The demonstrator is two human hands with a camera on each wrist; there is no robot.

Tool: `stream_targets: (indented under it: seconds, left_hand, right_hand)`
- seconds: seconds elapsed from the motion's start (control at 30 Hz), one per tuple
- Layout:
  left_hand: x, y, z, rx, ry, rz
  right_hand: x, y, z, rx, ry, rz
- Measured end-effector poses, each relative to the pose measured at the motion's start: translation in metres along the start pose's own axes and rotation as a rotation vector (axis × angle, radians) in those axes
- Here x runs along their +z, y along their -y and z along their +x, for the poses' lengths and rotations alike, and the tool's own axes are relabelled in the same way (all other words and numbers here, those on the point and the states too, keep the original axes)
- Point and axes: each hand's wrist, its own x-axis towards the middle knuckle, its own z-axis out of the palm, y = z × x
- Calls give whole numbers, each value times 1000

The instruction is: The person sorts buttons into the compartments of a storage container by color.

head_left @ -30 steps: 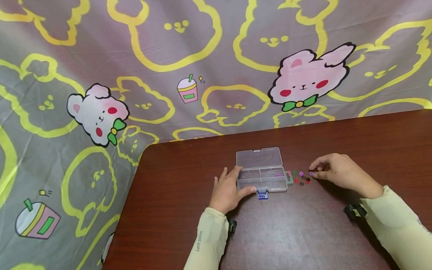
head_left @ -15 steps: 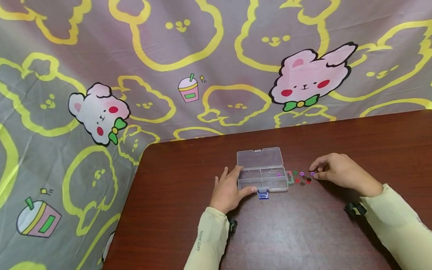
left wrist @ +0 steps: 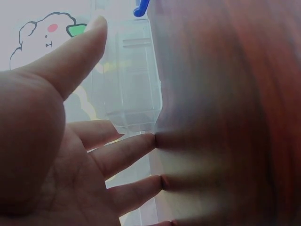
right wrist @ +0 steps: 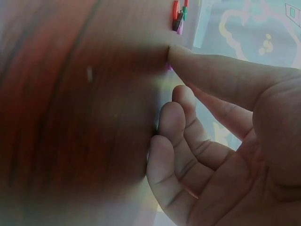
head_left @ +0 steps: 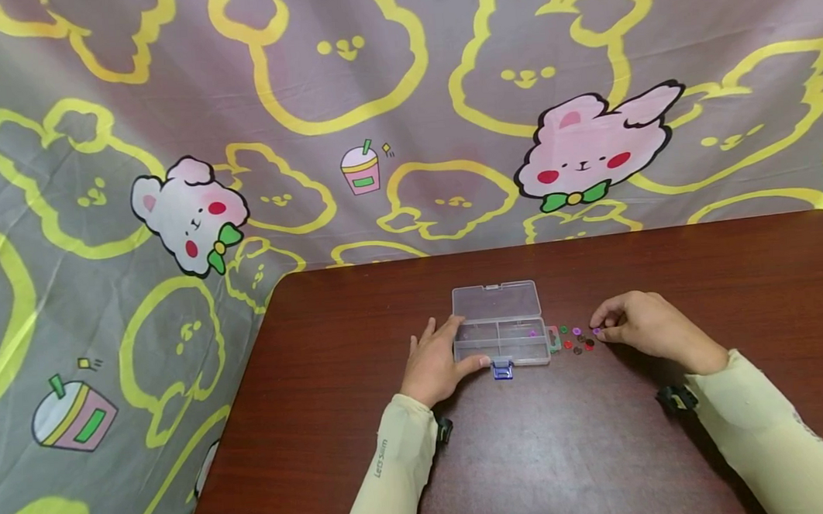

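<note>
In the head view a clear plastic compartment box (head_left: 521,352) lies with its lid (head_left: 495,301) folded back. My left hand (head_left: 434,363) spans the box's left end, thumb along the front edge near the blue latch (head_left: 503,370) and fingers straight and spread. A small purple button (head_left: 533,334) lies inside a right compartment. Right of the box, my right hand (head_left: 642,330) pinches another purple button (head_left: 596,332) at table level between thumb and index finger. In the right wrist view, the thumb hides most of this button (right wrist: 170,67), and the other fingers curl against the tabletop.
Several loose buttons (head_left: 579,350), red, green, purple and dark, lie between the box and my right hand. A red and green tab (head_left: 554,339) sits at the box's right end. The brown table (head_left: 359,314) meets a patterned curtain (head_left: 291,85) behind and on the left.
Both hands hold nearly the same pose, and the box and buttons stay where they were. The head view has shifted very slightly.
</note>
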Motion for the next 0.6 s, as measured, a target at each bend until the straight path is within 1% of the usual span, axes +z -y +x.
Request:
stream_targets:
  seconds: [0.6]
  left_hand:
    - [1, 2, 0, 4, -6, 0]
  right_hand:
    - [0, 0, 2, 11, 23, 3]
